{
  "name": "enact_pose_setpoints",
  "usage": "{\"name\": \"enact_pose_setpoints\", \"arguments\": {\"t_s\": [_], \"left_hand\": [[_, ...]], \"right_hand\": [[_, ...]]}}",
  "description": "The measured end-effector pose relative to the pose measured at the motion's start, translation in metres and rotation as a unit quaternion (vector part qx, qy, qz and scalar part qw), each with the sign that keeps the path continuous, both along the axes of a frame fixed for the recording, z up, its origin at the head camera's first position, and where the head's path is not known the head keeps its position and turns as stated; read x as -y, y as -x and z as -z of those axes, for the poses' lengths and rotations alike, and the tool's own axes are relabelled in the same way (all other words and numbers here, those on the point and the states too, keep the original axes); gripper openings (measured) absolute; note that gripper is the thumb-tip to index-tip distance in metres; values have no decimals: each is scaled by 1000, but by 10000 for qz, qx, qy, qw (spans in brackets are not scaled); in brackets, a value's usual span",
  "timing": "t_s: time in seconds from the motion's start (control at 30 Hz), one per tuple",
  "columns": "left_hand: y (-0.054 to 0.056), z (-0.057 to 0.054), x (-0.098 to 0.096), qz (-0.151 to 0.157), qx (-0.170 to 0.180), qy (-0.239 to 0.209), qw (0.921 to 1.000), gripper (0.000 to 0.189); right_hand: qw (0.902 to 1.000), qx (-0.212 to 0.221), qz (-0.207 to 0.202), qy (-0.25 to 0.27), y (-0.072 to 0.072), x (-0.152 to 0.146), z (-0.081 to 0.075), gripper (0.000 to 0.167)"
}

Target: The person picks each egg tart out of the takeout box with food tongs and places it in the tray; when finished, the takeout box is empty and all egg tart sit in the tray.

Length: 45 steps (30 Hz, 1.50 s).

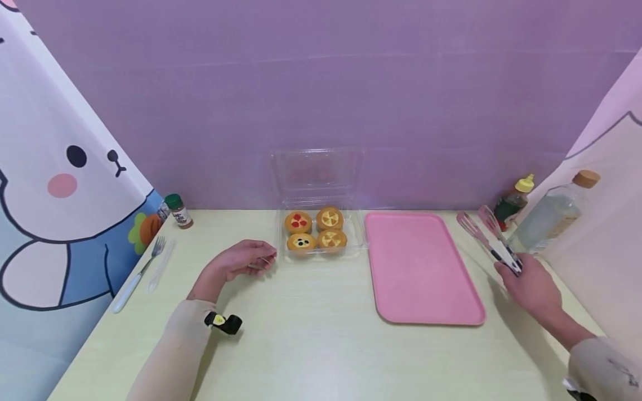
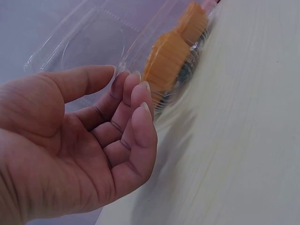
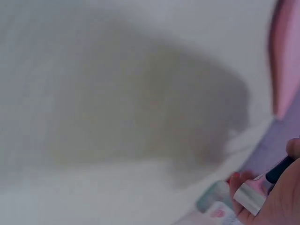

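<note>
Metal tongs [image 1: 503, 243] are grasped by the right grip [image 1: 534, 285], right of the pink tray [image 1: 423, 273], while the left grip [image 1: 244, 259], relaxed and seemingly empty, is beside the far clear box [image 1: 360, 229], whose tarts [image 1: 330, 218] might tip if this grip knocks it

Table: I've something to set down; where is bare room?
Bare: tabletop in front of the clear box, between left sleeve and pink tray; also the tray itself. Crowded: far right, with right hand, tongs and clear bottle.
</note>
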<state>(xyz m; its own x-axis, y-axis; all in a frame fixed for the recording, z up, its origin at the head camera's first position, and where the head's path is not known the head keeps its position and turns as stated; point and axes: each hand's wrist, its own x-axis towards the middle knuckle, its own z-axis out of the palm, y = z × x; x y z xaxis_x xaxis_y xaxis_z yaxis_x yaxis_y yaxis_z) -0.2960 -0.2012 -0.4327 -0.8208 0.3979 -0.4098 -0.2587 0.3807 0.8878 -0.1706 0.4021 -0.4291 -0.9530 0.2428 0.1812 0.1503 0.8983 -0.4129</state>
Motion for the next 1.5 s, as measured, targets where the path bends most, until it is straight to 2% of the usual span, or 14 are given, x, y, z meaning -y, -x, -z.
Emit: {"name": "enact_pose_setpoints", "arguments": {"t_s": [0.27,0.43,0.63,0.83,1.5], "left_hand": [[-1,0,1,-2,4,4,10000,42],[-1,-1,1,13,-4,-18,10000,42],[-1,-1,1,22,-9,-18,10000,42],[-1,-1,1,33,-30,16,10000,41],[-2,-2,-1,46,-29,-63,10000,41]], "right_hand": [[9994,-262,-121,212,3,22,-27,59],[9988,-191,-275,362,4,33,-38,62],[9970,-430,-584,268,6,43,-48,58],[9979,-108,-596,240,7,54,-58,76],[9919,648,-890,639,12,94,-82,80]]}}
